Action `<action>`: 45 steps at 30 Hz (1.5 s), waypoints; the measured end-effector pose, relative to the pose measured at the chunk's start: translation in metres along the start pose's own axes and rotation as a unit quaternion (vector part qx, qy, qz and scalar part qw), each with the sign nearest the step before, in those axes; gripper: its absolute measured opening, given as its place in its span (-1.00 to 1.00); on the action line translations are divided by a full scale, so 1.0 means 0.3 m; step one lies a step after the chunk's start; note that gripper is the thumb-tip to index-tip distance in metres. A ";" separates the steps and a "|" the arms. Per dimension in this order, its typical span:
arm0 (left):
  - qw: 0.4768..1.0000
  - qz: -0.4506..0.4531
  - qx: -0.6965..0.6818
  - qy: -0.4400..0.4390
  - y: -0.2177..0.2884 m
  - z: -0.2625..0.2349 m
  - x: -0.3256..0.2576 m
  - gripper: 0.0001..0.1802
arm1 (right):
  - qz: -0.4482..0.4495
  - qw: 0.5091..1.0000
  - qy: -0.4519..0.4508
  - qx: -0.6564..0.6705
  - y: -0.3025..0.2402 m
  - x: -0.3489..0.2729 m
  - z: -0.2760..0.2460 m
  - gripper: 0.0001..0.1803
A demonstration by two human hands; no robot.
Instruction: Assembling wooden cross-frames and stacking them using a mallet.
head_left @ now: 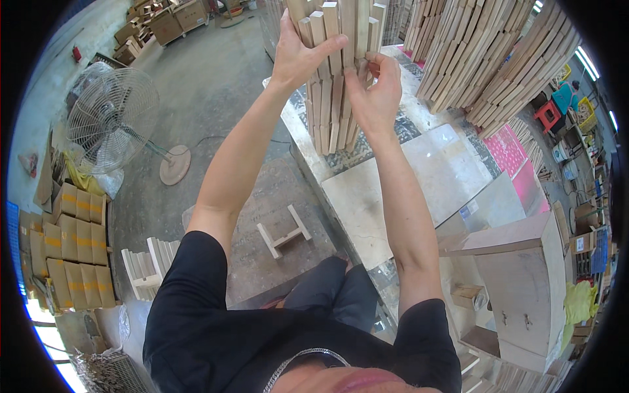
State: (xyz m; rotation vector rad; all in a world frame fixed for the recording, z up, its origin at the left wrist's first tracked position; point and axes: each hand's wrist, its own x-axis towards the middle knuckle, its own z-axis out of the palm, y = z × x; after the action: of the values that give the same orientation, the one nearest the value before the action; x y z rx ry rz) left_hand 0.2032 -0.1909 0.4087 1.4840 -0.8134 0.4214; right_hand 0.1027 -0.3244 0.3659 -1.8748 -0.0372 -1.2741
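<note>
1. Concrete floor [196,82] runs off to your left, with a standing fan [113,121] and piled cardboard boxes [78,242] along that side of the workshop.
2. Before you is the worktop [409,108], carrying a thin pale sheet [406,190] and, farther right, tall stacks of wood [452,69].
3. Your bundle of wood pieces [331,114] stands upright near the worktop's left edge, its upper ends uneven and some pieces standing higher than their neighbours.
4. Your left hand [298,59] is spread against the bundle's left side, thumb reaching across the front near the top; how hard it presses does not show.
5. Your right hand [380,88] touches the bundle's right side, thumb in front and fingers bent; you cannot tell from this view whether they pinch a piece.
6. By the look of it, you are at the step of straightening or gathering the pieces into one stack.
7. Next probably calls for steadying the left side while the right hand brings loose pieces flush; pushing too hard from one side could tip the bundle.
</note>
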 end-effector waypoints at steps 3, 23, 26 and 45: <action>0.997 0.014 -0.071 -0.019 0.023 0.006 0.003 0.27 | 0.007 1.000 -0.010 -0.015 -0.011 0.012 -0.003 -0.55; 0.995 0.044 -0.051 0.080 -0.092 0.091 -0.035 -0.02 | 0.206 0.966 -0.066 0.143 0.298 -0.137 -0.022 -0.21; 0.995 -0.008 -0.029 0.095 -0.144 0.084 -0.042 0.14 | 0.123 0.986 -0.094 0.058 0.261 -0.173 -0.012 -0.08; 0.951 -0.114 -0.265 -0.114 -0.336 -0.091 0.013 0.13 | 0.111 0.993 -0.024 0.039 0.027 -0.342 -0.026 -0.04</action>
State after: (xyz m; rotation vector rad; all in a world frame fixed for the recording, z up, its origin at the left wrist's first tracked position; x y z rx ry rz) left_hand 0.2827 -0.1737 0.3430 1.1090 -0.8415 -0.1443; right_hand 0.0512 -0.2928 0.2823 -1.7882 0.0924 -1.0608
